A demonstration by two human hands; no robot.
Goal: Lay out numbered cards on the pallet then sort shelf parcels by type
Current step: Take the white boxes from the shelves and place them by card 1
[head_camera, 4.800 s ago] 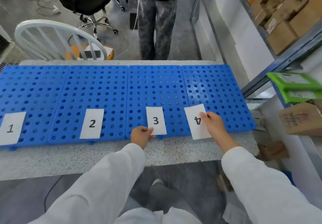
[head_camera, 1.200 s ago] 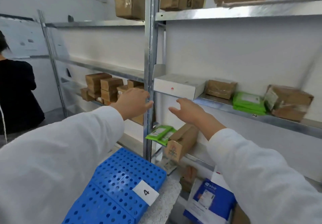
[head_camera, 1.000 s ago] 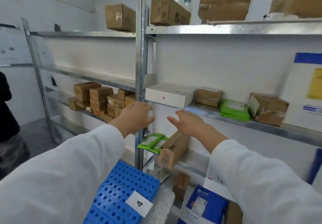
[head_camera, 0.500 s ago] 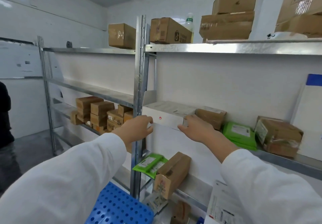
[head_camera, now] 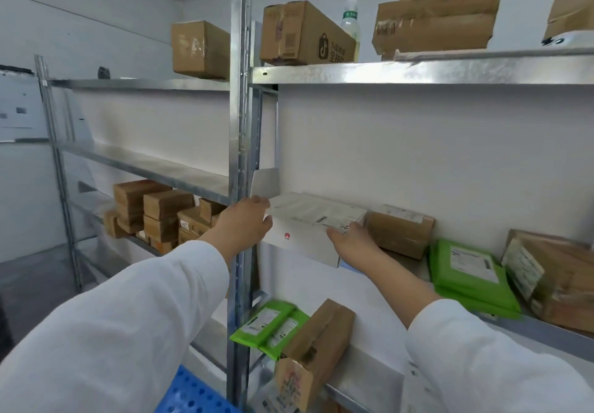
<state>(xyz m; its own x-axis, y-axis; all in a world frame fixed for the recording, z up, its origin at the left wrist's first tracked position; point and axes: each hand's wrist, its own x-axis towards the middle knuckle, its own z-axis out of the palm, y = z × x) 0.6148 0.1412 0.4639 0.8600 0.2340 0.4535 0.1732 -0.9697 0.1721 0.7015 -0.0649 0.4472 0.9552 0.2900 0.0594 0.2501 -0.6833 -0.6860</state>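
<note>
A corner of the blue pallet (head_camera: 196, 395) shows nearest, so parcel sorting appears underway. The left hand (head_camera: 247, 221) and right hand (head_camera: 348, 240) clamp the white box (head_camera: 308, 229) by its ends on the middle shelf (head_camera: 546, 332). Next it likely slides outward, clearing the steel upright (head_camera: 239, 155) and the brown parcel (head_camera: 400, 229) just beside it.

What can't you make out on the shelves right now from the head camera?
- White box label: print too blurred to read.
- Left hand fingertips: hidden behind the box's end, grip unclear.
- Pallet: cut off by the bottom edge, no cards visible.
- Rightmost brown parcel: cut off by the right edge.
</note>
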